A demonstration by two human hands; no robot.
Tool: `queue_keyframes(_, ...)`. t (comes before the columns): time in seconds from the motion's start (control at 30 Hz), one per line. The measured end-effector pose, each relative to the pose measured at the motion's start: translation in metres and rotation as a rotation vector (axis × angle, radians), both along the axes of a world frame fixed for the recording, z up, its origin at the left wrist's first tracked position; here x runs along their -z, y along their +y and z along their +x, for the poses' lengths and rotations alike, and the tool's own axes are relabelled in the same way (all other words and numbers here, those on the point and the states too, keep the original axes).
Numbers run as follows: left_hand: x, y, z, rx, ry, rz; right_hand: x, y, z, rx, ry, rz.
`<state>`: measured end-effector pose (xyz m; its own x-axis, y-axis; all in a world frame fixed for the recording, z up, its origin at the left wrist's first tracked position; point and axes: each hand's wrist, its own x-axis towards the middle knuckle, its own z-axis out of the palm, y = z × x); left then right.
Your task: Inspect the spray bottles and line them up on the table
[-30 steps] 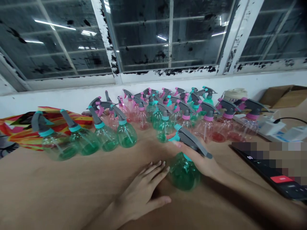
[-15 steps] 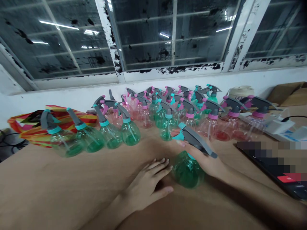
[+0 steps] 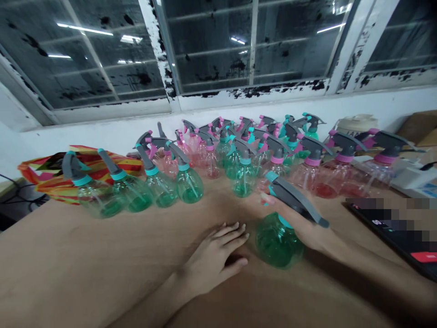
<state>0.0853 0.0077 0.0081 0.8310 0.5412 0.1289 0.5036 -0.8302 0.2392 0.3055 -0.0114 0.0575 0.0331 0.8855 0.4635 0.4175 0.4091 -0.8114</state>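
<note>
My right hand point(image 3: 300, 225) is wrapped round the neck of a green spray bottle point(image 3: 278, 243) with a grey and teal trigger head. The bottle is tilted a little, and the fingers behind its neck are partly hidden. Flat on the wooden table point(image 3: 85, 269) lies my left hand point(image 3: 215, 257), its fingers spread, just left of the bottle and apart from it. Beyond the hands, a single green spray bottle point(image 3: 243, 180) stands in front of the crowd of bottles. Several green bottles, among them one near spray bottle point(image 3: 190, 184), line up at the left.
Pink spray bottles point(image 3: 344, 171) stand along the right and back. An orange striped bag point(image 3: 102, 164) lies behind the left row. At the right are a black phone point(image 3: 385, 232), a white device point(image 3: 413, 175) and a cardboard box point(image 3: 418, 130). A wall with windows point(image 3: 211, 50) rises behind.
The view has shifted slightly, so most things sit a little further right. My right hand and its spray bottle appear slightly further right; my left hand stays flat on the table.
</note>
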Motion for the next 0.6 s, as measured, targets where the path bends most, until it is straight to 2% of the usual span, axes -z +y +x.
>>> queue_keyframes(0.27,0.003,-0.001,-0.002,0.022,0.021,0.032,0.011,0.0,0.006,-0.018,0.071,-0.06)
queue_keyframes(0.6,0.003,-0.002,-0.001,0.027,0.021,0.062,0.012,0.0,0.005,-0.007,0.054,-0.005)
